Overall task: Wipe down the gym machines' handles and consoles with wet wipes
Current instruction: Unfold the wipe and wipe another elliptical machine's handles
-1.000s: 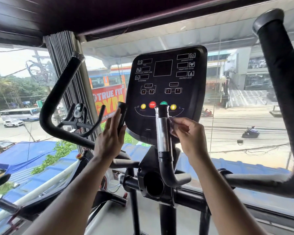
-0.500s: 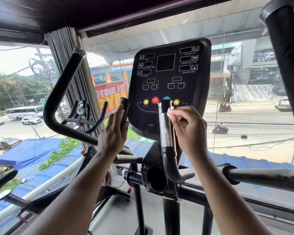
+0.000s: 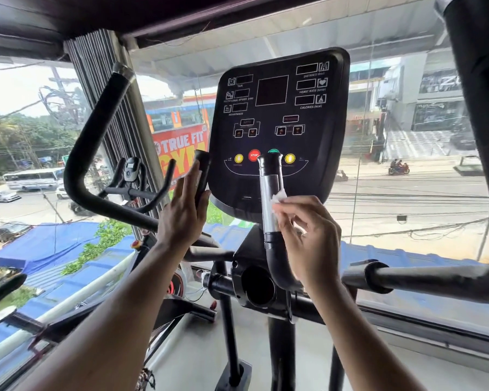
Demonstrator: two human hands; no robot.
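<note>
At the left of the frame a long black curved handlebar (image 3: 96, 153) sweeps up from lower centre toward the upper left, untouched for now. Just right of it, the left hand (image 3: 185, 210) stands with straight fingers laid flat against the short black grip (image 3: 202, 176) beside the console; it braces that grip and does not wrap around it.

In the upper middle sits the black console (image 3: 277, 131), with its dark screens and a row of coloured buttons along the bottom. In front of its lower edge rises the silver grip (image 3: 270, 193), and the step in hand appears to be wiping this post. The right hand (image 3: 308, 238), at centre right, pinches a small white wet wipe (image 3: 278, 198) between thumb and fingertips and presses it to the right side of the post, about midway up.

At the far right a thick black upright bar (image 3: 480, 108) runs down the frame edge, apart from both hands.

The next move likely calls for sliding the wipe along and around the post, then shifting to the console face and the other handles, none of which shows signs of being wiped yet
</note>
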